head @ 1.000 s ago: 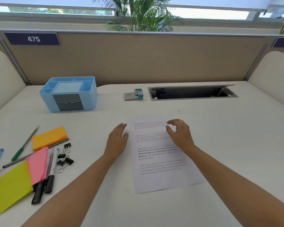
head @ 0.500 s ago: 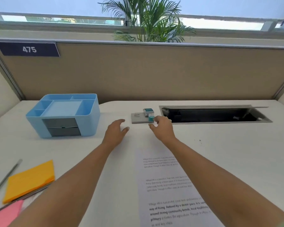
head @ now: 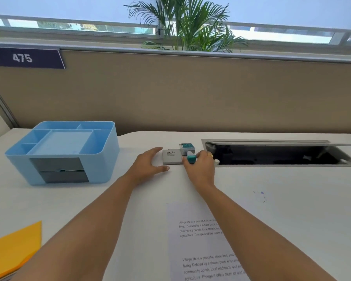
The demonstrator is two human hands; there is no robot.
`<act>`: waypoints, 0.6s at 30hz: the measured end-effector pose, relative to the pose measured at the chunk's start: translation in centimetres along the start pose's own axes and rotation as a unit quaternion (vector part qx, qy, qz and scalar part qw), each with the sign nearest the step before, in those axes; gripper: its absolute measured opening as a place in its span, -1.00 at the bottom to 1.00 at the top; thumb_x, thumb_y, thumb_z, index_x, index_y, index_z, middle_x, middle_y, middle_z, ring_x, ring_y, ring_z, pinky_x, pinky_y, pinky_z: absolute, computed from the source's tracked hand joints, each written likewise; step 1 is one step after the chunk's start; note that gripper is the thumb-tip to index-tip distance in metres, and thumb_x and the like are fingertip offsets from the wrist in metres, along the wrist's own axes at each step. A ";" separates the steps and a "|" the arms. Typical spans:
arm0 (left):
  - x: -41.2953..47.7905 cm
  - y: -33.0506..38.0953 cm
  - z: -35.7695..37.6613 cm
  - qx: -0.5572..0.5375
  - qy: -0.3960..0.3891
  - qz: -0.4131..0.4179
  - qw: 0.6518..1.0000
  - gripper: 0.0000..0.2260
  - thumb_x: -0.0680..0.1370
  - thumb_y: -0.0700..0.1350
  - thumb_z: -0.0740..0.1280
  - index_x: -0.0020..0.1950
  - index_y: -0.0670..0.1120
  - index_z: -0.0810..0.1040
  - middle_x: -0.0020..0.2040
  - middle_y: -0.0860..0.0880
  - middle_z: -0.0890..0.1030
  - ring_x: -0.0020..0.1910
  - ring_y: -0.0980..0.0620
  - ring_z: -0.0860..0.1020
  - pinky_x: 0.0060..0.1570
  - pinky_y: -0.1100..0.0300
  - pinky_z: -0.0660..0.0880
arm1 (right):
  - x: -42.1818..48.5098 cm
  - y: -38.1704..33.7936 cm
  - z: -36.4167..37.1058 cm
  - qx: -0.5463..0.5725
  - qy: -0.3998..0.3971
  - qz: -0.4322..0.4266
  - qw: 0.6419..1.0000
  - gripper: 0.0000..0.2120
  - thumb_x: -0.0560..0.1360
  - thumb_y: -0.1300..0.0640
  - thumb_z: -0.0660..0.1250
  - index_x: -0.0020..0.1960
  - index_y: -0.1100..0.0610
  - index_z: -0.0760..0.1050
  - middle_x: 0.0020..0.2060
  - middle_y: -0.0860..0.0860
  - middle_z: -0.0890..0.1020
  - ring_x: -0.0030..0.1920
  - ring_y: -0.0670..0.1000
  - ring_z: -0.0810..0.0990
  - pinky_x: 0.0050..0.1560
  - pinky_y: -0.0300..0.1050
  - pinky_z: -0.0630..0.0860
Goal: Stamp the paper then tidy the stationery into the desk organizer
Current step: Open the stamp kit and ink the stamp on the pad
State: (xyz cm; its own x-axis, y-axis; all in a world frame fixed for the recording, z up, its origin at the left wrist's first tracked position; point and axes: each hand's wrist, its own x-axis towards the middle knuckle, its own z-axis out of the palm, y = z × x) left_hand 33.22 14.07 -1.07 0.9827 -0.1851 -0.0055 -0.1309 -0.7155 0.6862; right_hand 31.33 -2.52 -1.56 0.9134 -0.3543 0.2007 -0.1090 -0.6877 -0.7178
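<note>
Right hand (head: 201,169) grips the teal-handled stamp (head: 187,151) at the far middle of the desk (head: 292,199), at the right edge of the grey ink pad (head: 171,157). Left hand (head: 148,165) lies spread and relaxed just left of the pad, holding nothing. Paper (head: 190,246) lies nearer; the blue organizer (head: 101,165) stands far left.

Light-blue organizer (head: 101,157), teal-and-white stamp (head: 187,150), grey ink pad (head: 171,157), orange notes (head: 14,248).

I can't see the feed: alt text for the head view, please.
The right hand pinches the teal stamp next to the grey ink pad, with the left hand open at the pad's other side. The blue organizer stands to the left, and the printed paper lies nearer the camera.
</note>
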 end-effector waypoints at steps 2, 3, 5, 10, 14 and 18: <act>0.4 -0.1 -0.2 0.004 -0.011 0.006 1.000 -0.32 0.42 0.07 0.42 0.47 0.05 0.19 0.48 0.00 0.27 0.43 -0.04 0.26 0.39 0.08 0.24 | 0.1 0.0 0.1 -0.005 0.006 -0.004 1.000 -0.59 0.45 -0.03 0.36 0.14 0.23 0.41 0.12 0.11 0.46 0.15 0.06 0.44 -0.01 -0.16 0.43; 0.6 -0.1 -0.3 0.003 -0.013 0.008 1.000 -0.31 0.41 0.06 0.43 0.46 0.06 0.19 0.47 -0.01 0.28 0.43 -0.04 0.27 0.39 0.09 0.24 | 0.1 -0.1 0.2 -0.008 0.010 -0.006 1.000 -0.60 0.45 -0.02 0.36 0.14 0.23 0.42 0.12 0.11 0.46 0.15 0.05 0.44 -0.03 -0.18 0.41; 0.9 0.0 -0.3 0.001 -0.012 0.009 1.000 -0.31 0.41 0.05 0.44 0.46 0.04 0.20 0.47 -0.01 0.29 0.42 -0.03 0.27 0.38 0.12 0.24 | 0.1 -0.1 0.3 -0.013 0.016 -0.008 1.000 -0.61 0.46 -0.02 0.35 0.14 0.23 0.43 0.11 0.10 0.47 0.14 0.05 0.44 -0.09 -0.21 0.35; 1.3 -0.1 0.1 0.003 0.002 0.022 1.000 -0.36 0.43 -0.02 0.44 0.45 -0.05 0.26 0.44 -0.04 0.34 0.40 0.00 0.31 0.34 0.21 0.24 | -0.2 0.1 0.8 -0.005 0.032 0.014 0.999 -0.69 0.51 -0.01 0.29 0.10 0.20 0.41 0.08 0.10 0.54 0.09 0.08 0.50 -0.11 -0.13 0.39; 1.5 -0.3 0.2 0.000 0.006 0.032 0.999 -0.39 0.45 -0.05 0.42 0.44 -0.07 0.28 0.41 -0.06 0.38 0.36 0.00 0.35 0.31 0.23 0.26 | -0.4 0.2 0.6 0.043 0.063 0.058 0.995 -0.67 0.55 -0.04 0.20 0.12 0.21 0.33 0.09 0.12 0.58 0.03 0.12 0.57 -0.16 -0.13 0.37; 1.7 -0.4 0.2 0.000 -0.009 0.040 0.999 -0.36 0.45 -0.06 0.42 0.46 -0.03 0.23 0.44 -0.04 0.33 0.40 -0.01 0.30 0.34 0.23 0.22 | -0.3 0.4 0.7 0.060 0.078 0.076 0.992 -0.65 0.56 -0.06 0.17 0.12 0.24 0.29 0.08 0.17 0.58 0.01 0.16 0.58 -0.21 -0.15 0.36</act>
State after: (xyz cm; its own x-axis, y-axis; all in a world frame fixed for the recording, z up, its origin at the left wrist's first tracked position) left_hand 34.91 13.88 -1.49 0.9664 -0.2544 0.0368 -0.2098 -0.6977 0.6850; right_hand 31.33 -2.23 -2.39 0.8176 -0.5475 0.1780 -0.1840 -0.5414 -0.8204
